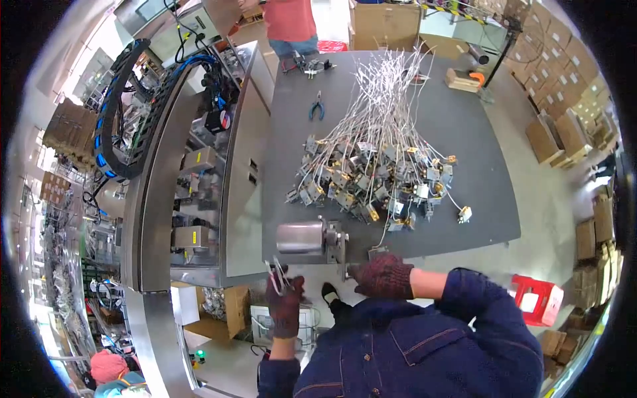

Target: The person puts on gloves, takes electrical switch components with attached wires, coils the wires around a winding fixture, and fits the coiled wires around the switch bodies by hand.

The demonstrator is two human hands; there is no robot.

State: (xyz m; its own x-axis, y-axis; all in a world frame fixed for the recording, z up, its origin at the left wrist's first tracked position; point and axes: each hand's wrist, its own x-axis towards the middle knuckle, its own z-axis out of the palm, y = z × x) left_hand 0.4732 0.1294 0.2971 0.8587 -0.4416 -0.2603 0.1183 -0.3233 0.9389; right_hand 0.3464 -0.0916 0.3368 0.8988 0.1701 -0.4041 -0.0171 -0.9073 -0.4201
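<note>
- In the left hand (pixel 285 306), covered by a dark red glove, thin pale pieces (pixel 279 277) are held just beyond the near edge of the worktop (pixel 464 126); the fingers are curled and closed on their lower ends.
- The right hand (pixel 383 276), gloved alike, is held at the near edge, beside the lower end of the upright plate of the metal device (pixel 300 239); its fingers are bent, but whether anything is pinched by them cannot be told.
- The metal device, a cylinder lying on its side with the plate at its right end, is placed at the near left edge of the worktop, between the hands and the heap.
- The middle of the worktop is covered by a heap of wired parts (pixel 371 179), with the pale wires (pixel 388 83) fanned toward the far edge.
- One part (pixel 464 214) is set slightly apart, at the right of the heap.
- Blue-handled pliers (pixel 317 109) are laid left of the wires.
- The worktop is flanked on the left by a machine (pixel 242 199).
- On the floor at the right, a red crate (pixel 534 300) is seen.
- Beyond the far edge, a person (pixel 290 23) is partly shown.
</note>
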